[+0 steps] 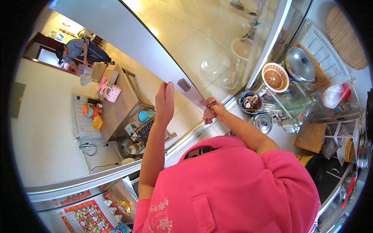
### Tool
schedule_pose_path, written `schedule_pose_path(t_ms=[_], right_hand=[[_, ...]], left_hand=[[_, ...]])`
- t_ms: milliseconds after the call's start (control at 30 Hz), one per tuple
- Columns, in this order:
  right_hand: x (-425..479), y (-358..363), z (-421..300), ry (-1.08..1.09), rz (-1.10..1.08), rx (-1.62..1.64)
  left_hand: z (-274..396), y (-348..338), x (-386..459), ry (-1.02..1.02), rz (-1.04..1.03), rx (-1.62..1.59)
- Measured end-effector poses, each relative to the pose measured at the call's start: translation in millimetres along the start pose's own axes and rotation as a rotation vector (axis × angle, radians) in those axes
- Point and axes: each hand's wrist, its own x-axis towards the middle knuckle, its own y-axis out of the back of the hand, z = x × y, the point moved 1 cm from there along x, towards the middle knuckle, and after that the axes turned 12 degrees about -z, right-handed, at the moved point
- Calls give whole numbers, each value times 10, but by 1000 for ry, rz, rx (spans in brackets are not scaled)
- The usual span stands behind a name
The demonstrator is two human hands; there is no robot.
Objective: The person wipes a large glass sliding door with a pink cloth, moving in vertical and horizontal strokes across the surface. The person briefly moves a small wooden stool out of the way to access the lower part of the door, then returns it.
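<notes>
My left hand (165, 100) is raised flat beside the frame of a sliding glass door (157, 55), with nothing in it. Its fingers point up; whether the palm touches the frame I cannot tell. A recessed handle (184, 84) sits in the frame just to the right of that hand. My right hand (219, 111) grips a dusty-pink cloth (208, 113) with a dark ruffled trim. The cloth is bunched near the frame's lower end, and part of it hangs below my fingers.
A wooden table (119, 107) with a pink bag (112, 93) stands left, beyond the doorway. Farther back, a person (77, 51) in a striped top bends forward. At right are a wicker basket (275, 77), a lidded pan (300, 64) and a bin (250, 102). A floor track (186, 139) crosses the doorway.
</notes>
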Motion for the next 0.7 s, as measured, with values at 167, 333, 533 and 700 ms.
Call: schedule_pose_path(t_ms=[167, 333, 533, 700], right_hand=[[767, 37, 478, 10, 208, 245], [647, -205, 244, -24, 67, 264], [-333, -1163, -967, -7, -120, 343], [-855, -1734, -1674, 59, -365, 184]], left_hand=[[-109, -1, 26, 92, -37, -173], [-183, 60, -19, 105, -65, -69], [-219, 33, -20, 25, -39, -101], [-102, 16, -52, 18, -72, -228]])
